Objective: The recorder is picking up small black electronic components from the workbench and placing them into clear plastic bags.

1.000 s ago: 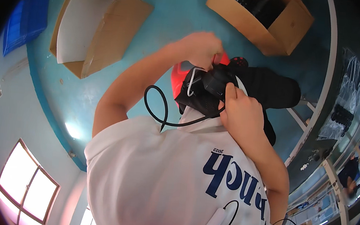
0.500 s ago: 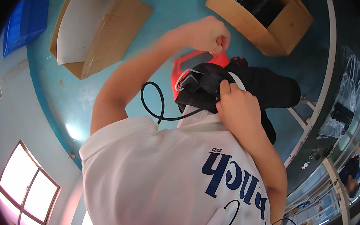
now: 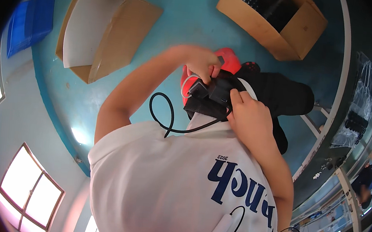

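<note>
A black pouch [image 3: 204, 108] sits at my waist, in front of my white shirt. Two black box-shaped devices show in its opening: a smaller one [image 3: 198, 90] with a white cable [image 3: 184, 87] looped beside it, and a larger one [image 3: 222, 90]. My left hand [image 3: 203, 63] reaches down over the far side of the pouch, fingers bent and pressed together; what they pinch is hidden. My right hand [image 3: 253, 115] grips the pouch's right edge with curled fingers, its thumb side against the larger device. A black cable [image 3: 171, 110] loops out to the left.
An open cardboard box [image 3: 126, 35] with a white sheet stands far left, beside a blue crate [image 3: 31, 25]. Another carton [image 3: 264, 30] holding black items stands far right. Red plastic [image 3: 227, 60] shows beyond the pouch. A table [image 3: 320, 150] with clear plastic bags [image 3: 361, 100] runs along the right.
My left hand has come down and nearer from above the red plastic, onto the far side of the pouch. My right hand stays on the pouch's right edge.
</note>
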`<move>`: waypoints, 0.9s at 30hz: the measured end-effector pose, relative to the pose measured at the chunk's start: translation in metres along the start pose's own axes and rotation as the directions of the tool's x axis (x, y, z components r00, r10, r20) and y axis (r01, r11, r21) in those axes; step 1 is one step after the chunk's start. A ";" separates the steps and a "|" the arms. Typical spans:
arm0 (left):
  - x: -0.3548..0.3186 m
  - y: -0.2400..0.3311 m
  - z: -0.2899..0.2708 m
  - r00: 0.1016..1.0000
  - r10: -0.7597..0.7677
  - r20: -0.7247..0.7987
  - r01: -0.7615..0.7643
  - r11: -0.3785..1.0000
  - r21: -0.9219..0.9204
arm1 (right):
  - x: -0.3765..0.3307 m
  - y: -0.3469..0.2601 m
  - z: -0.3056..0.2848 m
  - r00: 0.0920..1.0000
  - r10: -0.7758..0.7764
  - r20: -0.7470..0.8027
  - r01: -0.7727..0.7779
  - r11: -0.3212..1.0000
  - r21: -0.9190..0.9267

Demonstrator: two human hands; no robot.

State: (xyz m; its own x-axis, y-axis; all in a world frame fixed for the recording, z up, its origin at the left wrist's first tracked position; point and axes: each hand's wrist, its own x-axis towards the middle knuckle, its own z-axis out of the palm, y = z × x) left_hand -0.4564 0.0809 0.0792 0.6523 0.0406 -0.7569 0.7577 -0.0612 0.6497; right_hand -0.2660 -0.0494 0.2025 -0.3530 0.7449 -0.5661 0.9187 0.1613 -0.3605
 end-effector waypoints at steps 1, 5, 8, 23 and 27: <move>0.003 -0.004 0.000 1.000 0.000 0.000 0.000 1.000 0.004 | 0.002 0.000 0.000 1.000 0.001 -0.003 -0.001 1.000 0.001; 0.007 -0.012 -0.003 0.978 0.208 -0.030 -0.210 0.972 -0.102 | 0.002 0.002 0.004 1.000 -0.018 -0.004 0.019 1.000 0.012; 0.010 -0.017 -0.006 0.976 0.208 -0.058 -0.216 0.954 -0.209 | 0.003 0.006 0.006 0.998 -0.066 -0.017 0.067 0.997 0.029; -0.002 -0.008 0.016 0.859 0.204 -0.469 -0.258 0.965 -0.054 | 0.009 -0.002 0.029 0.991 0.008 -0.132 -0.016 0.998 -0.055; -0.002 -0.011 0.011 0.871 0.155 -0.467 -0.212 0.975 -0.071 | 0.007 0.000 0.031 0.978 -0.021 -0.208 0.036 0.997 0.066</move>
State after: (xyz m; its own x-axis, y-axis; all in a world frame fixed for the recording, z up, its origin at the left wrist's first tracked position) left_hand -0.4660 0.0709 0.0730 0.6949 0.4911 -0.5253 0.6021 0.0021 0.7984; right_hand -0.2736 -0.0646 0.1755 -0.3277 0.8597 -0.3919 0.8917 0.1445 -0.4289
